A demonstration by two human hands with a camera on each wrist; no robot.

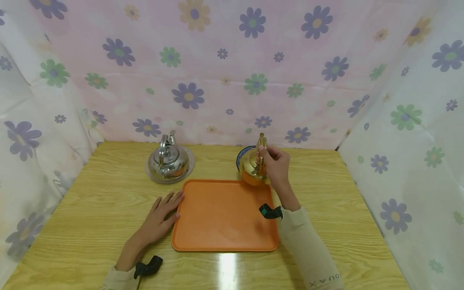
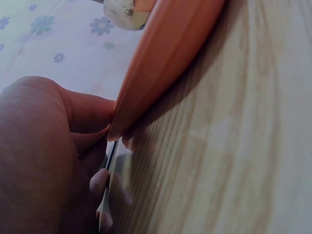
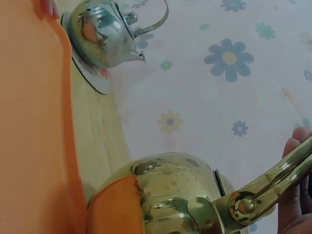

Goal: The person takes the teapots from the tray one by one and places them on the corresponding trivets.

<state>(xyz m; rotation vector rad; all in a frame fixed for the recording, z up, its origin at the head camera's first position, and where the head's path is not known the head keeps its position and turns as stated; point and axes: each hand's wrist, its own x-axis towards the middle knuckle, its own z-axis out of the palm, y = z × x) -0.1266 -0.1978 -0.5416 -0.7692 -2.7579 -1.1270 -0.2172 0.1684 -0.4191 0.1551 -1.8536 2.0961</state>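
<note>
My right hand (image 1: 278, 165) grips the raised handle of a shiny gold kettle (image 1: 250, 171). The kettle overlaps the far right corner of an orange tray (image 1: 224, 217); whether its base touches anything is hidden. Behind the kettle shows part of a blue-patterned plate (image 1: 240, 154). On the tray's left side, my left hand (image 1: 159, 219) lies with its fingers extended, their tips touching the rim. The left wrist view shows the thumb (image 2: 92, 112) against the tray's edge (image 2: 161, 63). In the right wrist view, the gold kettle's handle (image 3: 273, 190) runs into the fingers.
A silver kettle (image 1: 168, 163) stands on a round, flat mat or plate (image 1: 190, 159) at the back left of the wooden table (image 1: 326, 209). Flowered curtains (image 1: 224, 68) enclose the back and both sides.
</note>
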